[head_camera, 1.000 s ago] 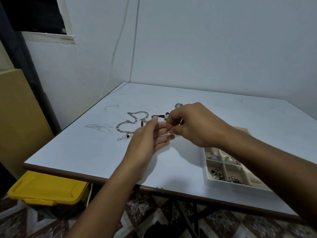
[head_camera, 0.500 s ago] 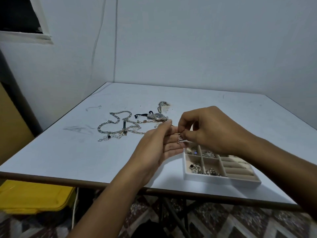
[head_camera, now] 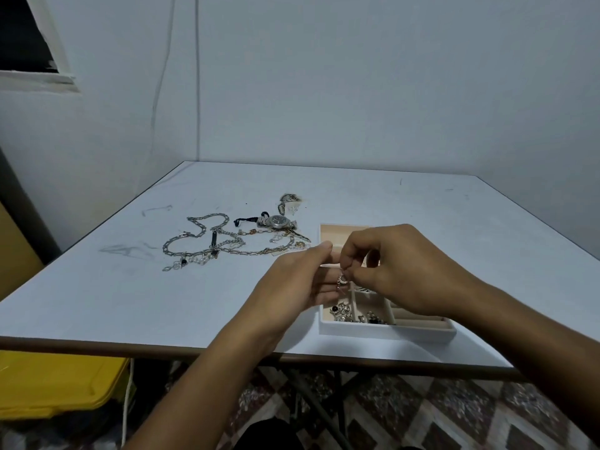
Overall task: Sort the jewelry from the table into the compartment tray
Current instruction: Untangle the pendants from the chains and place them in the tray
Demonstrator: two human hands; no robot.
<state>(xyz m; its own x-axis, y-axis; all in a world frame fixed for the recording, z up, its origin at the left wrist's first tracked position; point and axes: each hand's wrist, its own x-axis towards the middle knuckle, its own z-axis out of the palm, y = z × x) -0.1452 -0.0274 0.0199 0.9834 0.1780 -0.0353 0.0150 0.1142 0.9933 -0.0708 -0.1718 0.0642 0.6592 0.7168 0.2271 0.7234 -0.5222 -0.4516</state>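
Our right hand (head_camera: 401,271) pinches a small silver piece (head_camera: 341,280) beside our straight-fingered left hand (head_camera: 292,287), directly above the left compartments of the tray (head_camera: 386,333).

Pale blue-grey walls (head_camera: 357,92) meet in a corner behind the far left of the bench (head_camera: 422,222). High on the left wall is a dark window opening (head_camera: 19,34) with a chipped white sill (head_camera: 39,79), and a thin cable (head_camera: 162,76) runs down the wall beside the corner. A tan board (head_camera: 16,254) leans at the far left. Grey scuff marks (head_camera: 123,250) smear the left part of the bench top. Under the near left edge sits a yellow plastic lid (head_camera: 55,384), with a white cord (head_camera: 128,394) hanging just right of it. Dark metal legs (head_camera: 311,394) cross over the patterned floor tiles (head_camera: 438,414).
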